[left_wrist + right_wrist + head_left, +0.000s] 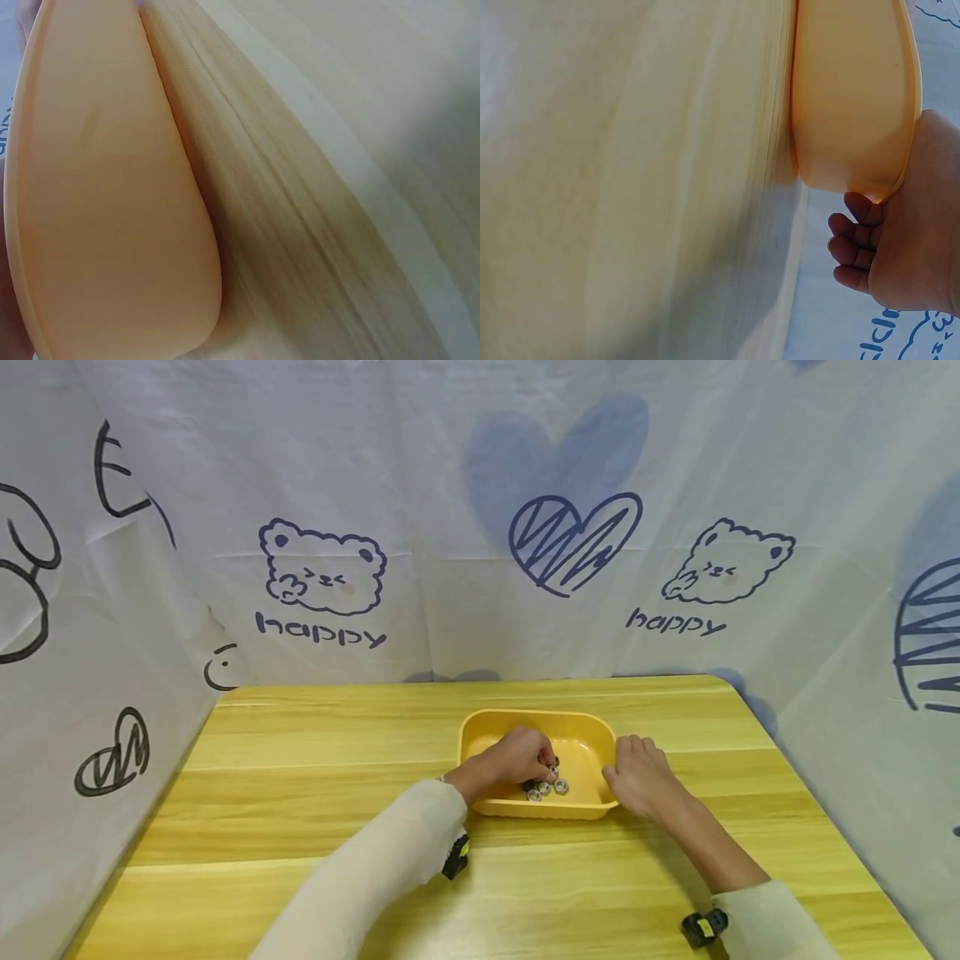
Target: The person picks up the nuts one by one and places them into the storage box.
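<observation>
A yellow plastic tray point(543, 811) stands on the table with several small silver metal nuts point(561, 787) on its floor, bunched left of the middle. My left hand point(517, 755) reaches in over the tray's left side, fingers bent down, and pinches a nut point(553, 771) between thumb and fingertips. Part of the pile lies hidden under that hand. At the tray's right end my right hand point(643, 779) grips the rim, thumb inside and fingers curled over the outside. In the left wrist view the tray's outer wall point(112, 187) hides most of the left hand.
The wood-grain table point(300, 810) extends around the tray on every side. White cloth point(450, 610) with blue drawings hangs behind and at both sides. Each wrist carries a small black camera, the left one point(456, 857) close to the tray's front left corner.
</observation>
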Motion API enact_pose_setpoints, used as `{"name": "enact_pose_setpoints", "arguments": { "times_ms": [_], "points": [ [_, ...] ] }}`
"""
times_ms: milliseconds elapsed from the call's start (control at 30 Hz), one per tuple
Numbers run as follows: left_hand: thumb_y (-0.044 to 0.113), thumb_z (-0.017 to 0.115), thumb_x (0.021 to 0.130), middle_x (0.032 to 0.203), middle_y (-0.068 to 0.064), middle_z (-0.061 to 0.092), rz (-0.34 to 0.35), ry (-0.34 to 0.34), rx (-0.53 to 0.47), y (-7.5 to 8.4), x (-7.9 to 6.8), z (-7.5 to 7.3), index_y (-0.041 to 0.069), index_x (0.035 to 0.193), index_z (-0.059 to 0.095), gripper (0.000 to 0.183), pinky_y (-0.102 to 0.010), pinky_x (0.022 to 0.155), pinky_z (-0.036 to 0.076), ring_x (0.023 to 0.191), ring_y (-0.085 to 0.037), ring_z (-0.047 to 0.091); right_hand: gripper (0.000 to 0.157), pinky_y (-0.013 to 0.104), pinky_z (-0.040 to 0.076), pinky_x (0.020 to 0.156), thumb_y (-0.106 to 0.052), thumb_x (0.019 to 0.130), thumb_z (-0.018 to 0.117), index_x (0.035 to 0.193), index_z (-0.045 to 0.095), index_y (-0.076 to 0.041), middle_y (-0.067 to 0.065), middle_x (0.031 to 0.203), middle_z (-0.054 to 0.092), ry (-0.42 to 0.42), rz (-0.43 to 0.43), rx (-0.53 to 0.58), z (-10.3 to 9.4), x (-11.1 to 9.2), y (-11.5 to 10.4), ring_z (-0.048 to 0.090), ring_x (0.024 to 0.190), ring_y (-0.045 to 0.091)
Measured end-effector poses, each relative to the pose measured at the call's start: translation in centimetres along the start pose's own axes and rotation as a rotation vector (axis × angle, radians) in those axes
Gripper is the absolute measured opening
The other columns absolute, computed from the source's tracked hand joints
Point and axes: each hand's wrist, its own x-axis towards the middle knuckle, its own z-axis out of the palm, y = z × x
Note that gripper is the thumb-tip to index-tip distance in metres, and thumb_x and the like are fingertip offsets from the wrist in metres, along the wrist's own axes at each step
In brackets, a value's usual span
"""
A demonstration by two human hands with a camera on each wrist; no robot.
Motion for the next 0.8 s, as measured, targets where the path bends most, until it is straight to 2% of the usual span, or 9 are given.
{"name": "enact_pose_setpoints", "arguments": {
  "times_ms": [333,500,800],
  "points": [
    [0.026,0.081,0.092,0.104,-0.003,0.080,-0.033,0.009,0.067,0.43,0.35,0.26,0.009,0.111,0.079,0.026,-0.017,0.075,0.054,0.084,-0.009,0.071,0.031,0.045,0.036,0.080,-0.023,0.103,0.044,0.110,0.051,0.006,0.017,0.100,0.050,-0.008,-0.001,-0.002,-0.14,-0.04,-0.03,0.042,0.093,0.033],
    [0.027,0.081,0.092,0.104,-0.003,0.080,-0.054,0.001,0.058,0.57,0.26,0.26,0.008,0.112,0.079,0.027,-0.017,0.074,0.054,0.083,-0.008,0.070,0.029,0.045,0.036,0.080,-0.023,0.103,0.044,0.107,0.050,0.005,0.017,0.099,0.049,-0.008,-0.006,0.006,-0.10,-0.02,-0.05,0.041,0.092,0.032],
    [0.027,0.079,0.094,0.108,-0.003,0.079,-0.046,-0.001,0.062,0.71,0.10,0.00,0.008,0.115,0.078,0.029,-0.019,0.078,0.056,0.086,-0.008,0.070,0.031,0.045,0.036,0.079,-0.023,0.103,0.044,0.109,0.050,0.006,0.017,0.099,0.049,-0.016,0.000,-0.002,-0.27,0.21,0.03,0.041,0.093,0.033]
  ]
}}
